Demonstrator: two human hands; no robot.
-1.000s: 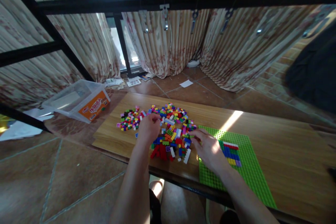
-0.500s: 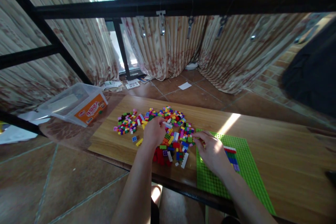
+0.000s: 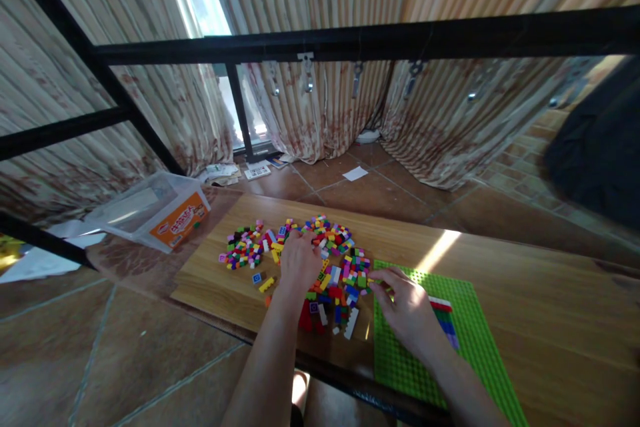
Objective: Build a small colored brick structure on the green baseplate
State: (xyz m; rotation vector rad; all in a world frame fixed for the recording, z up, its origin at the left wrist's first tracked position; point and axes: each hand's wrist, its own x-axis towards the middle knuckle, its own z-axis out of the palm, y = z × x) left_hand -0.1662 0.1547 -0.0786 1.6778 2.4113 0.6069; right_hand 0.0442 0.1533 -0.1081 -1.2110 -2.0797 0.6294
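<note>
We have our left hand among the loose bricks and our right hand over the green baseplate, cannot tell what, if anything, either grasps, and could dislodge the built-up bricks beside our right hand by dragging it sideways.

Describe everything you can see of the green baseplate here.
The green baseplate is a flat, studded sheet, plastic-looking, lying studs up on the wooden table. A strip of sunlight reaches its far edge. Red, white, blue and purple bricks sit on it. The right hand and forearm hide part; contact is unclear.
</note>
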